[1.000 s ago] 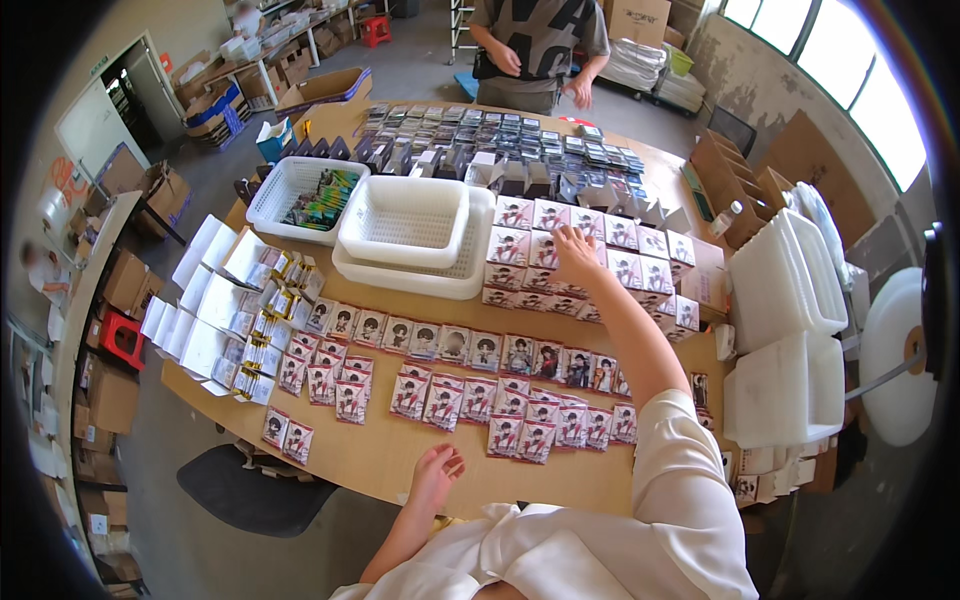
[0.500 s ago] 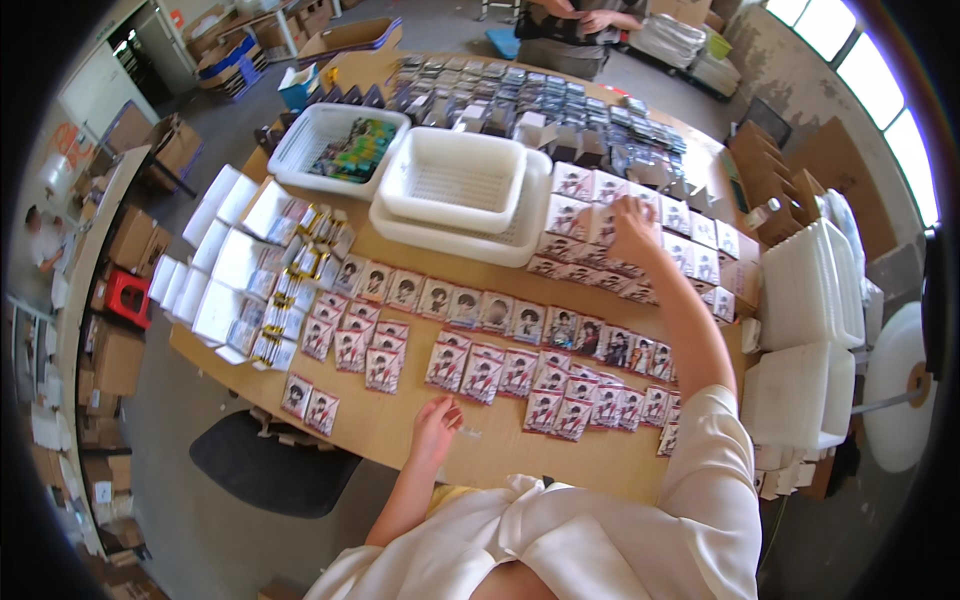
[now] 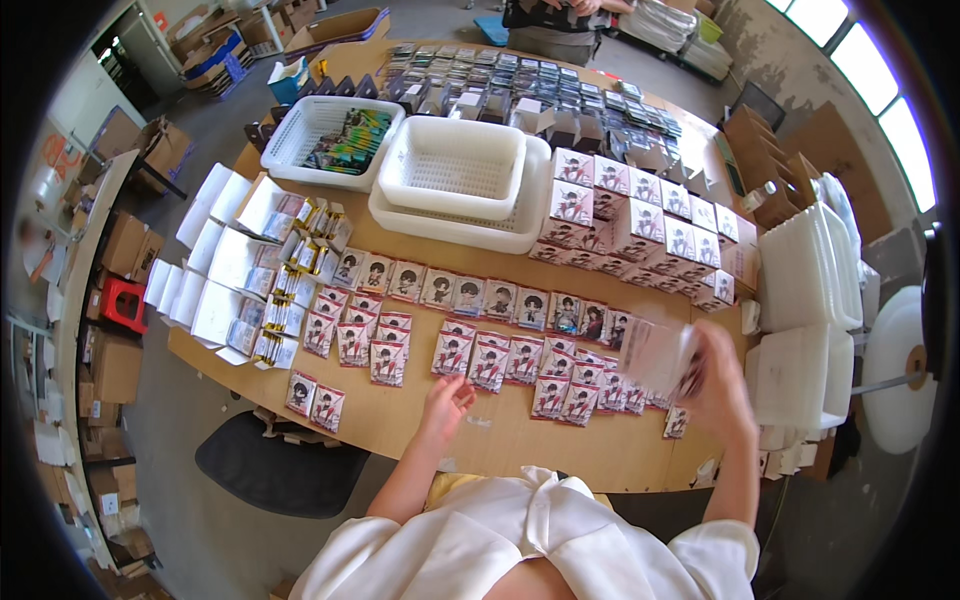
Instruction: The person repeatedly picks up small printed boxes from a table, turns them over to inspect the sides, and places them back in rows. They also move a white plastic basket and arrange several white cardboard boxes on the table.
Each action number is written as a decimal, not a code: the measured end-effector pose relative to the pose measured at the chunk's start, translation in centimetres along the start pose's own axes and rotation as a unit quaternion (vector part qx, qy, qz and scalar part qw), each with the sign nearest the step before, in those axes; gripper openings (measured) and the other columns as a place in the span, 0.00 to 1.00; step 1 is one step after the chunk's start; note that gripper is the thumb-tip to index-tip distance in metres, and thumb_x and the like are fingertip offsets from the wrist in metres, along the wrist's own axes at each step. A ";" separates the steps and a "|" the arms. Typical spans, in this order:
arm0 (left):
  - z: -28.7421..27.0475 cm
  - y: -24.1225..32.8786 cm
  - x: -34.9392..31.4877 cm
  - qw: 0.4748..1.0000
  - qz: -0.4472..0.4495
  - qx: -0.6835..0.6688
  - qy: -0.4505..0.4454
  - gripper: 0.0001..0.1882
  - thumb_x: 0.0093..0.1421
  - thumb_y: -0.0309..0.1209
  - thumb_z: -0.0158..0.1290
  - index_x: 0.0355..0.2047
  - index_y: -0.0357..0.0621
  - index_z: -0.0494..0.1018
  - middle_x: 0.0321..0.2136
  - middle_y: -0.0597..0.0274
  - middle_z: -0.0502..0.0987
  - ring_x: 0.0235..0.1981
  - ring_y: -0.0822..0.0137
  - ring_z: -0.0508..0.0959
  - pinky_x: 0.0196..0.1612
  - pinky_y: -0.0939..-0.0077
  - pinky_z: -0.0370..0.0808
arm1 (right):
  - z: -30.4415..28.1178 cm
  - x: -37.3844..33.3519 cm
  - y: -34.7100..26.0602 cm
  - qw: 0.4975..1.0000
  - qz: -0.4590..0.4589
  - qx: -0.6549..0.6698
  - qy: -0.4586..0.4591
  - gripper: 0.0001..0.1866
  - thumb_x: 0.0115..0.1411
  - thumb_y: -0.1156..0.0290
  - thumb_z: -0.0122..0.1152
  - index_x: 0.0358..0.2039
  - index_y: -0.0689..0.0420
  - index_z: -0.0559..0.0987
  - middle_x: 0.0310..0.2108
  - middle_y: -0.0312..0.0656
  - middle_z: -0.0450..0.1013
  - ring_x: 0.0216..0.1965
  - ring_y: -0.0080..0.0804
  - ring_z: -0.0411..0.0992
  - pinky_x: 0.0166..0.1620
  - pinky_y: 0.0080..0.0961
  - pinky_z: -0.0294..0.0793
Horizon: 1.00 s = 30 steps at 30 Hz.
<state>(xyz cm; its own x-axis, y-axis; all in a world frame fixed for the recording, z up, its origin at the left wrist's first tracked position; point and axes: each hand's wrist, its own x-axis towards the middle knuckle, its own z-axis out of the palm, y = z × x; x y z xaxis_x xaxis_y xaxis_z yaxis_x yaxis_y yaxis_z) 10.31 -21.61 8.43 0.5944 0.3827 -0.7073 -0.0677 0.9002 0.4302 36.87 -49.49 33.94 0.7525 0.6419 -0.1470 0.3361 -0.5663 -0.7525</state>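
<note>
My right hand (image 3: 722, 385) grips a small white printed box (image 3: 652, 352), smeared by motion, above the right end of the packet rows. My left hand (image 3: 447, 407) holds nothing, its fingers loosely curled and apart, just below the foil packets (image 3: 452, 352) with red edges and a dark-haired cartoon figure. Behind them runs a long row of packets (image 3: 438, 287) showing different figures. Farther back on the right stand stacked white boxes (image 3: 640, 220) with the same kind of art, with a gap in their top layer. Two packets (image 3: 327, 407) lie apart at the near left.
White open boxes (image 3: 222, 318) with card packs stand at the left. Beyond are nested white baskets (image 3: 527, 238) and a basket (image 3: 275, 150) of green packs. Stacked translucent trays (image 3: 800, 275) border the right. A person (image 3: 553, 35) stands across the table; a black chair (image 3: 280, 465) is near left.
My right hand has come back from the stacked boxes toward me, taking one box from the top layer. My left hand has shifted slightly up and right, closer to the packets.
</note>
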 end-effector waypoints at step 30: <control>1.7 20.6 12.8 0.971 0.236 0.037 -0.012 0.08 0.60 0.36 0.57 0.31 0.47 0.72 0.27 0.66 0.75 0.30 0.69 0.74 0.39 0.69 0.76 | 16.4 -3.2 9.0 0.949 0.128 0.268 0.110 0.25 0.59 0.66 0.65 0.54 0.62 0.72 0.46 0.44 0.75 0.47 0.30 0.73 0.52 0.28 0.72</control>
<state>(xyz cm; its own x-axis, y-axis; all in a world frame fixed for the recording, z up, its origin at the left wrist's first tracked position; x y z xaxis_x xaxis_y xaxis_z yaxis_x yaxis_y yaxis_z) 17.92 1.50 9.22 0.5301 0.7434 -0.4078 -0.2806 0.6076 0.7430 28.18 -48.21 17.12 0.8909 0.3612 -0.2754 -0.1649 -0.3078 -0.9371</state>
